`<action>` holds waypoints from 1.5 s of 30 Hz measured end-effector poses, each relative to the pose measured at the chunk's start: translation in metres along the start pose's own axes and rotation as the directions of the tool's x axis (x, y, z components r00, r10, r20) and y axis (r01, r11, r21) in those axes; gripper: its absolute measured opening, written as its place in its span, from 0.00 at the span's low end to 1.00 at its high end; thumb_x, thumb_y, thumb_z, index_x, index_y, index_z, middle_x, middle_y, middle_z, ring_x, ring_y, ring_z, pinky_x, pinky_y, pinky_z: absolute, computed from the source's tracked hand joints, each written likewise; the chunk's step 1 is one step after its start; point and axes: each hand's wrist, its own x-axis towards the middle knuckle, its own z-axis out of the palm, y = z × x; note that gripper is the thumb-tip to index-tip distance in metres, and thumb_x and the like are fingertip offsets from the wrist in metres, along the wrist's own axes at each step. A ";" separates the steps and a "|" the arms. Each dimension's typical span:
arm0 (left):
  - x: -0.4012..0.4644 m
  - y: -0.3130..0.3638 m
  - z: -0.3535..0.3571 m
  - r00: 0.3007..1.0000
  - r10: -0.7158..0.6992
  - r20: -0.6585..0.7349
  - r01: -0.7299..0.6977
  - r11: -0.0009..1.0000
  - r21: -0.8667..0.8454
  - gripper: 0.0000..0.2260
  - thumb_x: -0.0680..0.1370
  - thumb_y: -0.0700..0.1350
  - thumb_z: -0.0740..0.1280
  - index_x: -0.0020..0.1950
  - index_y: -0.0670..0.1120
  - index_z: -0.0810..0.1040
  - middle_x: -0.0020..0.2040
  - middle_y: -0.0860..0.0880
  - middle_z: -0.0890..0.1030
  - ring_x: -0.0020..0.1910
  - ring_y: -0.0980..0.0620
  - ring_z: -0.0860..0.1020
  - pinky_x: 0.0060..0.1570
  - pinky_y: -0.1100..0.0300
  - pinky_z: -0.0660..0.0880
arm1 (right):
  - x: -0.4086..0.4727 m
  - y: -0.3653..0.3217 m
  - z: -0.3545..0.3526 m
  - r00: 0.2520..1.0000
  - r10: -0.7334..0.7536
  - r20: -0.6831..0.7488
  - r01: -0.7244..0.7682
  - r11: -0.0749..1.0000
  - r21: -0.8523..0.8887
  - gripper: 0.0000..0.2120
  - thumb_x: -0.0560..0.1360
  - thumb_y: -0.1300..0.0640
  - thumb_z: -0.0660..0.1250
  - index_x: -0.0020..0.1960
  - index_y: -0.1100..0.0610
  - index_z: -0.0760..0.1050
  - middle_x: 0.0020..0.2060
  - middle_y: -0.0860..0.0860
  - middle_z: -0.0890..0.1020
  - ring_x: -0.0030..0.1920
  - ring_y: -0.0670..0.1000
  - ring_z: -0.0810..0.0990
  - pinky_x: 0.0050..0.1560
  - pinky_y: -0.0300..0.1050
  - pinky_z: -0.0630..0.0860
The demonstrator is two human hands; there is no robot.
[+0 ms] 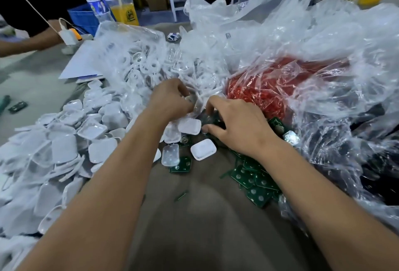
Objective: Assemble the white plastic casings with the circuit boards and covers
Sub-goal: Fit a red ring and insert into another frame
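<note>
Two forearms: reaching forward over the brown cloth (205, 216).
Circuit boards (257, 182): green, heaped just right of centre, under the right wrist.
White casings (64, 141): large pile on the left; a few loose ones (203, 149) between the arms.
Right hand (237, 126): palm down, fingers bent onto boards; grip unclear.
Left hand (170, 98): fingers curled, pinching a small part (190, 99), blurred.
Bags: clear one of white parts (138, 59); red-filled one (269, 85) further right.
</note>
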 end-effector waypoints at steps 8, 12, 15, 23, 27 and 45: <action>-0.001 -0.002 -0.020 0.885 -0.163 -0.435 0.051 0.965 -0.257 0.05 0.79 0.44 0.71 0.46 0.45 0.79 0.42 0.48 0.82 0.43 0.45 0.83 0.45 0.51 0.80 | -0.003 0.003 0.002 1.000 -0.023 -0.011 0.024 0.999 0.041 0.14 0.79 0.42 0.70 0.59 0.50 0.77 0.31 0.38 0.64 0.38 0.48 0.72 0.40 0.44 0.66; -0.003 0.014 -0.038 0.931 -0.247 -0.268 -0.012 0.714 -0.700 0.06 0.80 0.42 0.70 0.44 0.46 0.76 0.40 0.47 0.83 0.37 0.50 0.83 0.37 0.55 0.77 | -0.004 0.003 0.003 0.999 0.006 -0.047 -0.002 0.996 0.085 0.12 0.79 0.46 0.72 0.58 0.51 0.79 0.30 0.36 0.64 0.37 0.47 0.71 0.40 0.43 0.64; -0.004 0.024 -0.048 0.986 -0.054 0.157 0.156 -0.021 -0.987 0.09 0.85 0.41 0.61 0.48 0.42 0.77 0.45 0.44 0.86 0.44 0.47 0.86 0.39 0.59 0.81 | -0.004 0.003 0.003 0.997 0.015 -0.070 -0.007 0.993 0.121 0.10 0.79 0.49 0.72 0.57 0.52 0.80 0.27 0.38 0.63 0.32 0.46 0.67 0.39 0.42 0.64; -0.007 0.008 -0.035 0.991 -0.130 -0.044 0.136 0.973 0.187 0.11 0.82 0.38 0.60 0.40 0.38 0.72 0.38 0.44 0.73 0.37 0.44 0.72 0.44 0.52 0.71 | -0.002 0.001 0.002 0.998 0.026 -0.050 -0.020 0.993 0.115 0.08 0.80 0.49 0.71 0.55 0.51 0.80 0.29 0.41 0.69 0.31 0.47 0.71 0.40 0.45 0.72; -0.009 0.014 -0.017 0.993 -0.119 -0.027 0.122 0.986 0.114 0.15 0.78 0.29 0.58 0.63 0.34 0.73 0.54 0.35 0.76 0.50 0.38 0.75 0.51 0.48 0.74 | -0.002 0.001 0.001 0.999 0.028 -0.040 -0.024 0.994 0.104 0.07 0.79 0.50 0.71 0.55 0.52 0.82 0.32 0.44 0.76 0.33 0.49 0.74 0.41 0.46 0.76; -0.020 0.001 -0.049 0.812 -0.161 -0.561 0.012 0.966 -0.260 0.04 0.80 0.48 0.66 0.49 0.50 0.80 0.43 0.50 0.84 0.44 0.45 0.83 0.50 0.49 0.81 | -0.002 -0.002 0.000 0.997 0.066 -0.039 -0.061 0.991 0.122 0.04 0.79 0.52 0.71 0.54 0.50 0.82 0.25 0.40 0.65 0.27 0.38 0.64 0.32 0.35 0.61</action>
